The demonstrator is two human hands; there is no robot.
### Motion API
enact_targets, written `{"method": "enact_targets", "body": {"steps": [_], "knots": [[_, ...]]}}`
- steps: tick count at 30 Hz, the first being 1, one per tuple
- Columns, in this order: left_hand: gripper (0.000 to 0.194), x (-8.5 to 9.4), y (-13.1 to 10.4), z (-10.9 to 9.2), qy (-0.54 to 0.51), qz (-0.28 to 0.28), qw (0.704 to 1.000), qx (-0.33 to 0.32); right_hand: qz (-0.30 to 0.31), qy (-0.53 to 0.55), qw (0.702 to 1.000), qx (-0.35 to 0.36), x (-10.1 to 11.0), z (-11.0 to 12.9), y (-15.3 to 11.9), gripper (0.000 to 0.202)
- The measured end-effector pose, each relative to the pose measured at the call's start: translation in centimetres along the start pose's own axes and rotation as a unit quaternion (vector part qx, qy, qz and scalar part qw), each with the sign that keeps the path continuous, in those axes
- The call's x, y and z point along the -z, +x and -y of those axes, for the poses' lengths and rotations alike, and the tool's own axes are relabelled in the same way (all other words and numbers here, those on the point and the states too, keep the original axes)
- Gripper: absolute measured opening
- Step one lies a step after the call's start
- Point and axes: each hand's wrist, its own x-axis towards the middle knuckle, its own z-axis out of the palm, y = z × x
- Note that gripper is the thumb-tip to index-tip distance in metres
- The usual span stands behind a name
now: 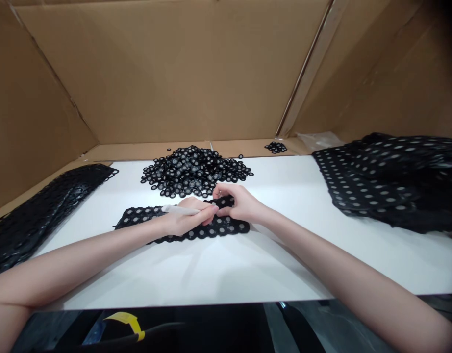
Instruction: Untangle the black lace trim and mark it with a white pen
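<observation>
A black rubbery sheet with rows of pale round spots lies on the white tabletop, under both of my hands. My left hand is closed around a slim white pen-like stick, whose blunt end points left; its tip is hidden by the fingers. Meeting it from the right, my right hand curls its thumb and fingers around the sheet's far edge, which looks lifted there. Just beyond the hands rises a heap of small black rings, many with pale centres.
On the left lies a stack of black perforated sheets. A larger pile of spotted black sheets covers the right side. A small cluster of rings sits at the back, near clear plastic. Cardboard walls enclose the white tabletop.
</observation>
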Motion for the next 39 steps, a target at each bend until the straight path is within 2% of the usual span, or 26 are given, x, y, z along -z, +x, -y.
{"method": "enact_targets", "body": {"steps": [3,9,16,21,25,32,39], "knots": [[0.049,0.0,-0.1,0.0,-0.015,-0.015,1.0,0.006,0.033,-0.007,0.999,0.007,0.5,0.4,-0.4,0.029],[0.046,0.2,-0.5,-0.3,-0.036,-0.048,0.998,-0.012,0.086,-0.036,0.995,-0.038,1.5,1.4,-0.8,0.049],[0.046,0.4,-1.5,-1.2,-0.059,-0.063,0.995,-0.056,0.095,0.006,0.994,-0.046,1.7,1.3,-0.6,0.05],[0.046,0.1,-1.9,-1.8,-0.093,-0.009,0.995,-0.021,0.105,0.001,0.994,-0.038,1.8,1.3,-0.7,0.049],[0.045,-0.2,-1.7,-1.6,-0.074,-0.009,0.997,0.007,0.107,-0.001,0.994,-0.023,1.8,1.1,-0.6,0.049],[0.048,-0.5,-1.4,-1.6,-0.065,-0.006,0.998,0.005,0.11,-0.014,0.994,0.0,1.8,1.0,-0.6,0.047],[0.048,-0.4,-1.2,-1.4,-0.047,0.031,0.998,-0.008,0.12,-0.012,0.993,0.0,1.8,1.4,-0.7,0.046]]}}
